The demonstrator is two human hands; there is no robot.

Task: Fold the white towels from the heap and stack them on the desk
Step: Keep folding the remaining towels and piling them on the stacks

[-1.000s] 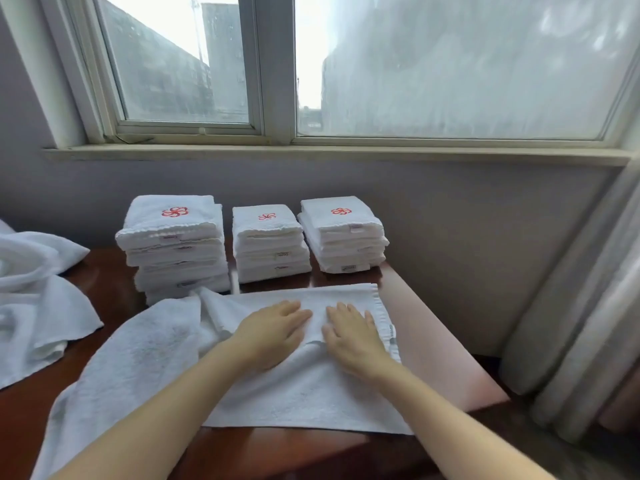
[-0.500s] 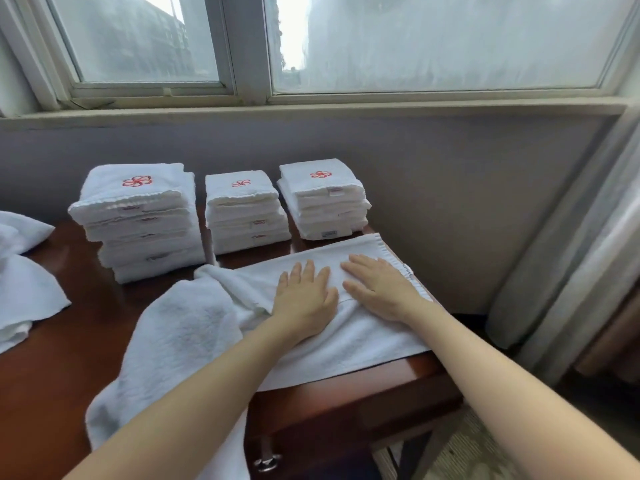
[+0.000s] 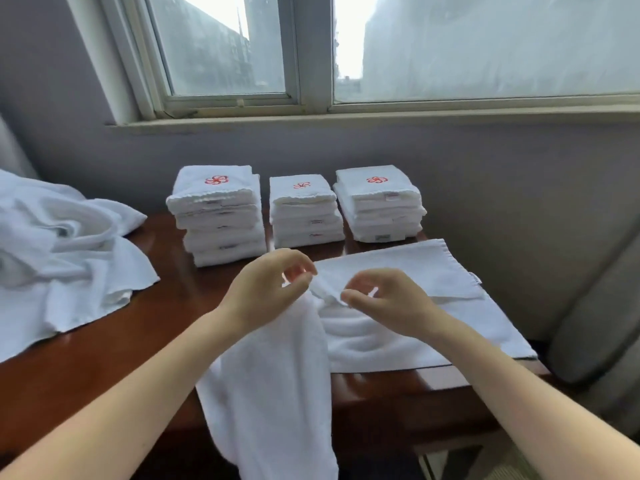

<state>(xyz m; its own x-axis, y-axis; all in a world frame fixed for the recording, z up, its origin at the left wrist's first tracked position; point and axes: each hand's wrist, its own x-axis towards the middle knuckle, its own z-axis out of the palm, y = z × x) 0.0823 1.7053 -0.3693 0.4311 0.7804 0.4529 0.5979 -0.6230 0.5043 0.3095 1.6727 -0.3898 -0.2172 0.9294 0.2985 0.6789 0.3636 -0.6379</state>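
A white towel (image 3: pixel 408 323) lies partly folded on the right end of the brown desk (image 3: pixel 114 362). Its loose left part hangs over the desk's front edge. My left hand (image 3: pixel 266 289) and my right hand (image 3: pixel 384 303) are raised just above the towel, and each pinches its lifted edge between thumb and fingertips. Behind them stand three stacks of folded white towels with red emblems: a left stack (image 3: pixel 218 216), a middle stack (image 3: pixel 304 213) and a right stack (image 3: pixel 379 206). The heap of unfolded white towels (image 3: pixel 62 258) lies on the desk's left end.
A grey wall and a window sill (image 3: pixel 346 121) rise behind the stacks. A grey curtain (image 3: pixel 602 323) hangs to the right of the desk. Bare wood shows between the heap and the towel.
Both hands have lifted off the towel, where they lay flat, and now pinch its raised edge. The view has shifted to the left, bringing more of the heap into sight.
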